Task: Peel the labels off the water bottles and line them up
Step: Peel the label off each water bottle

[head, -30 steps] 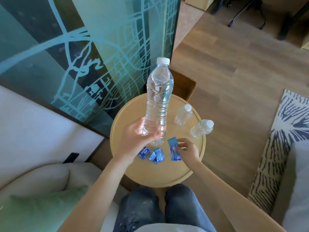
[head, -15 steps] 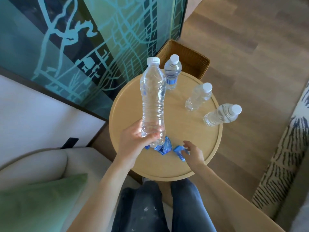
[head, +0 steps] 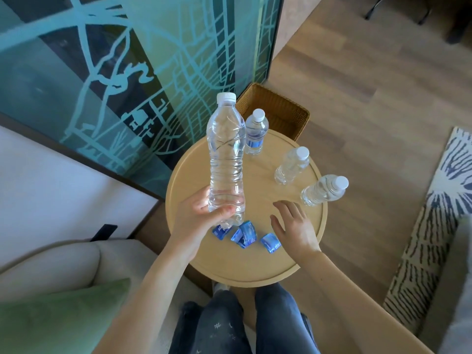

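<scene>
My left hand [head: 198,218] grips the lower part of a clear, label-free water bottle [head: 226,159], held upright above the round wooden table [head: 255,272]. My right hand [head: 293,226] hovers open over the table with its fingers spread and holds nothing. Three crumpled blue labels [head: 245,233] lie on the table between my hands. At the far side stands a bottle with a blue label [head: 255,134]. Two bare bottles stand to the right, one [head: 291,166] in the middle and one [head: 323,191] near the table's right edge.
A wicker basket [head: 278,111] sits on the floor behind the table. A glass panel with a teal map pattern [head: 127,72] rises at the left. A sofa with a green cushion [head: 51,320] is at lower left, a patterned rug [head: 434,226] at right.
My right hand has let go of the third blue label, left it on the table and lifted away to the right with fingers spread. The bare bottle stays in my left hand.
</scene>
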The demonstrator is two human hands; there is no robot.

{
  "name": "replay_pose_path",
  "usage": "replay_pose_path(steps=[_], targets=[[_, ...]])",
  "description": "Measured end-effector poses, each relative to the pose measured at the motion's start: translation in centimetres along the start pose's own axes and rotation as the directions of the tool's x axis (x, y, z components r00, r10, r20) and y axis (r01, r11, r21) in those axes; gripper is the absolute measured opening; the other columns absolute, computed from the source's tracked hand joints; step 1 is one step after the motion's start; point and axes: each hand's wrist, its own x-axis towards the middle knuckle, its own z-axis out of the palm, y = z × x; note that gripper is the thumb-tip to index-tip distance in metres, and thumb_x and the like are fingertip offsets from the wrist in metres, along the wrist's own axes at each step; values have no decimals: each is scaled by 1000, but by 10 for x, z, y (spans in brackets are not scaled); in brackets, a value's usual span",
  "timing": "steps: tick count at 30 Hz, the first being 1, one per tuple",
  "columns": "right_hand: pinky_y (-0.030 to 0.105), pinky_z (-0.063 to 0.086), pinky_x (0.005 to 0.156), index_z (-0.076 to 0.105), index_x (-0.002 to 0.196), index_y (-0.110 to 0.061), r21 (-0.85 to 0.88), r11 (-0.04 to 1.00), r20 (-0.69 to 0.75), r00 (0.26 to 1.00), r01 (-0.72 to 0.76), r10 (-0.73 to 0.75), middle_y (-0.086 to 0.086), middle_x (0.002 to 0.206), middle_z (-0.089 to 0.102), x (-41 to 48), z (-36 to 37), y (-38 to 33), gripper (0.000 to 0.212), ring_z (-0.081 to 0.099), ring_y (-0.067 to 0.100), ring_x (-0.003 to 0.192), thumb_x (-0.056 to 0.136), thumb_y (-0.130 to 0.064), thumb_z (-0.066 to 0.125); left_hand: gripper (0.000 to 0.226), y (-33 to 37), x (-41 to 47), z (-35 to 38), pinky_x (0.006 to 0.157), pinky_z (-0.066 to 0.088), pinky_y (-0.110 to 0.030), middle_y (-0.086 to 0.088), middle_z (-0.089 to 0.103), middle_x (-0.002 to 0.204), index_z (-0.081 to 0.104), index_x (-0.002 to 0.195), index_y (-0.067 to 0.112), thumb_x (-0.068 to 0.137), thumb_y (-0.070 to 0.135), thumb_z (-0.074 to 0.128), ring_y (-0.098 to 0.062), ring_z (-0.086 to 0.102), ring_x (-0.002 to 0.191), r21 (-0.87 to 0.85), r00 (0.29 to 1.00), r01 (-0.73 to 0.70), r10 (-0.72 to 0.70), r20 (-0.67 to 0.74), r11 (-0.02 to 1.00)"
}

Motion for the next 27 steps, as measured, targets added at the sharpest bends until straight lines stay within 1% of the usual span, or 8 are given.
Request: replay_pose_path(steps=[2,5,7,10,14,19,24,27], targets=[[48,58,79,70,110,4,-50,996,-65,995,79,-82,18,109,72,16,-24,-12,32,69,41,96,81,-1,81,42,12,-3,0,72,56,-16,1,77,100,75,107,28,68,39,83,-11,74,97,-4,1000,-13,13,3,1000],[49,58,76,70,110,3,-62,993,-126,986,103,-110,17,107,72,35,-60,-29,29,69,41,94,83,-1,79,43,29,-9,0,73,57,-18,2,77,102,75,106,33,66,45,82,-12,73,99,40,999,-43,44,-11,998],[48,58,77,70,113,2,-30,995,-158,982,100,-103,16,109,72,44,-81,-40,28,68,41,96,86,-4,77,42,39,-12,-1,72,59,-22,3,77,100,75,105,34,65,45,81,-13,74,97,59,997,-69,70,-16,996],[40,53,85,67,119,-3,72,992,-198,977,101,-85,11,113,71,50,-103,-60,28,66,34,103,94,-13,70,39,52,-15,-3,70,57,-16,3,78,98,74,105,34,66,37,81,-12,75,92,48,994,-110,110,4,993],[41,51,92,64,126,-5,123,980,-185,974,157,-133,9,120,69,58,-124,-86,32,64,31,110,96,-18,67,39,63,-14,-6,72,56,-16,1,78,96,75,106,30,68,28,83,-9,73,87,39,988,-150,148,41,988],[34,45,95,62,130,-6,163,977,-141,984,135,-112,8,125,68,62,-136,-106,34,61,30,116,99,-20,64,51,65,-8,-12,83,57,-18,1,77,114,71,120,32,72,23,86,-12,72,108,25,980,-183,180,86,983],[41,50,93,62,131,-7,190,970,-135,983,150,-126,7,125,68,65,-142,-119,36,62,30,115,99,-24,60,54,66,-2,-15,93,57,-36,7,76,116,70,121,39,71,28,87,-11,70,112,95,981,-187,180,71,978],[41,50,95,61,132,-6,214,967,-130,985,138,-112,8,124,68,71,-149,-122,35,61,29,116,100,-20,60,55,68,-1,-14,96,54,-38,9,76,118,69,122,40,71,28,88,-9,68,115,97,983,-172,165,76,980]])
